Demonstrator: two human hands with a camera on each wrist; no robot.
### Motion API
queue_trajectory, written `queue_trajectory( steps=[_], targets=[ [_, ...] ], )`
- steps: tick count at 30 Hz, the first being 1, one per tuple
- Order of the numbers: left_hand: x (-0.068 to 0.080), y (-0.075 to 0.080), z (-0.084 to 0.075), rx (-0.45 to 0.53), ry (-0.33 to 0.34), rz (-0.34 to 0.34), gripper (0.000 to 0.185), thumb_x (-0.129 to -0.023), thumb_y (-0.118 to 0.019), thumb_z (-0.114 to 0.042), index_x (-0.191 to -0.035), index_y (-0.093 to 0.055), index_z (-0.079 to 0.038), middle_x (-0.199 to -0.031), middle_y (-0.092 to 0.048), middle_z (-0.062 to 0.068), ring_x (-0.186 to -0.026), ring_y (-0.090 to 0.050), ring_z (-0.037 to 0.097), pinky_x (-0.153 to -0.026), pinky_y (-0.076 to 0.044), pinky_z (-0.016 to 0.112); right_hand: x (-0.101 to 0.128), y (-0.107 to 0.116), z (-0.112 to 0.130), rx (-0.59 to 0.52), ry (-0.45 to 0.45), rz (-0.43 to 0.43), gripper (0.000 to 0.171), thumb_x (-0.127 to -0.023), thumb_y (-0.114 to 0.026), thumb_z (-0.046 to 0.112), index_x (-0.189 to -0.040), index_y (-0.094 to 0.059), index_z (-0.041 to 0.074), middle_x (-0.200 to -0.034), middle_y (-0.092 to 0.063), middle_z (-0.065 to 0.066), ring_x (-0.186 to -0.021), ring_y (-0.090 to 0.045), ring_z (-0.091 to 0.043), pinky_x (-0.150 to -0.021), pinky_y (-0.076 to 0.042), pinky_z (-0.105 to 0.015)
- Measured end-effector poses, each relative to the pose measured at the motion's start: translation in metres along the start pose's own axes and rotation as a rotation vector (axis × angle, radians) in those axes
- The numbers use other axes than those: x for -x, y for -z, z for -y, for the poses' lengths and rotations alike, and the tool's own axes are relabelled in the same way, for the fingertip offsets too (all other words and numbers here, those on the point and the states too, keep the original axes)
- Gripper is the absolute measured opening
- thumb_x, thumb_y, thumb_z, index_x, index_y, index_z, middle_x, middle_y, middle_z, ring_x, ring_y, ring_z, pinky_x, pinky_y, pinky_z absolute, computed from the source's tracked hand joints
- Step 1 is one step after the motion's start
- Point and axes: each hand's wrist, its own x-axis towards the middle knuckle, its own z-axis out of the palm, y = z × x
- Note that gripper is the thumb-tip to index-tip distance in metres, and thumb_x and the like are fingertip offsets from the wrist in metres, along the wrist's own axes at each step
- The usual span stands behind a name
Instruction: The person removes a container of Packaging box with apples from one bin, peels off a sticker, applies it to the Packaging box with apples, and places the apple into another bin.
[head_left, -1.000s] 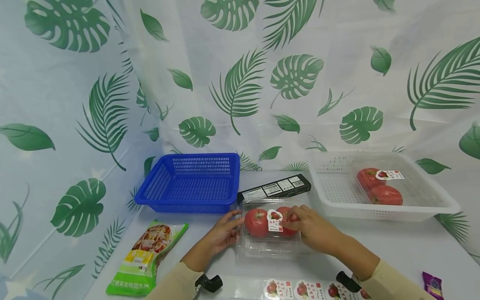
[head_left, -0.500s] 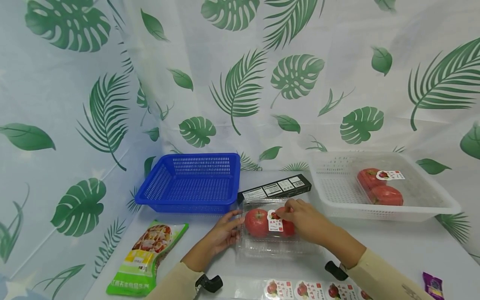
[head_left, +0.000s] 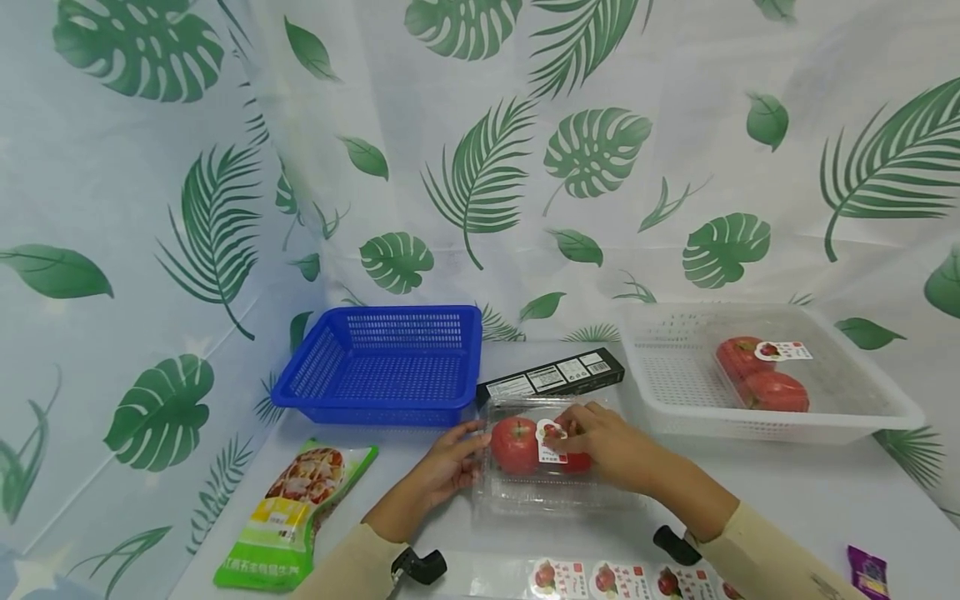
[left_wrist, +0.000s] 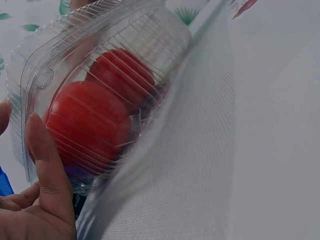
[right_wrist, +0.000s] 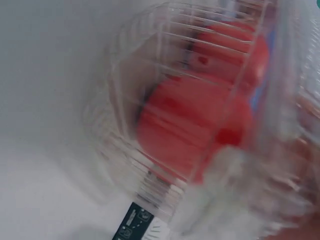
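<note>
We are at the labelling step: our right hand (head_left: 611, 446) presses its fingertips on the sticker (head_left: 550, 442) on the lid of the clear box (head_left: 540, 492) of tomatoes, on the table before us. Our left hand (head_left: 448, 467) lies open against the box's left side. Next, we judge, the sticker needs smoothing flat.

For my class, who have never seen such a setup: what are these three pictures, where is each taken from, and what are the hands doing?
A person wears three cameras. The head view looks down at a white table; each wrist view shows that hand's work close up. The left hand steadies a clear box of tomatoes; the right hand presses fingers on its label. Around it lie a blue basket, a white basket holding another tomato box, a black carton, a green pouch and a sticker sheet.
</note>
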Motion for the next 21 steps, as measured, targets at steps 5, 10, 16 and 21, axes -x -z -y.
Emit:
queue_trajectory(
  steps=[5,10,16,21],
  targets=[
    [-0.002,0.001,0.002,-0.003,-0.007,0.000,0.061,-0.079,-0.066,-0.032,-0.128,-0.039,-0.011,-0.077,-0.052,0.000,-0.044,-0.049,0.007,-0.040,-0.044,0.019,0.006,0.006,0.002,-0.035,-0.010,0.040,0.048,-0.078,-0.059,0.000,-0.114,-0.061,0.031,-0.122,-0.047,-0.004,-0.108,-0.042,-0.022,-0.089,-0.038,-0.040],
    [-0.002,0.001,0.002,-0.002,-0.003,0.004,0.061,-0.079,-0.066,-0.032,-0.129,-0.038,-0.011,-0.075,-0.052,0.001,-0.044,-0.049,0.007,-0.040,-0.044,0.019,0.011,0.008,0.003,-0.038,0.005,0.050,0.056,-0.073,-0.053,-0.008,-0.114,-0.062,0.029,-0.129,-0.043,-0.006,-0.115,-0.041,-0.027,-0.092,-0.037,-0.043],
    [-0.002,0.001,0.001,-0.002,-0.007,0.011,0.061,-0.080,-0.065,-0.032,-0.129,-0.037,-0.010,-0.075,-0.052,0.000,-0.044,-0.050,0.007,-0.040,-0.044,0.019,0.016,0.011,0.006,-0.060,-0.015,0.083,0.060,-0.071,-0.053,-0.010,-0.115,-0.061,0.031,-0.134,-0.039,-0.005,-0.116,-0.040,-0.025,-0.093,-0.037,-0.041],
    [-0.002,0.001,0.001,-0.003,-0.008,0.013,0.060,-0.081,-0.064,-0.031,-0.130,-0.036,-0.010,-0.075,-0.052,0.000,-0.044,-0.050,0.007,-0.040,-0.044,0.019,0.020,0.011,0.006,-0.104,-0.020,0.086,0.059,-0.073,-0.055,-0.010,-0.113,-0.062,0.032,-0.135,-0.038,-0.004,-0.117,-0.039,-0.025,-0.092,-0.039,-0.042]
  ],
)
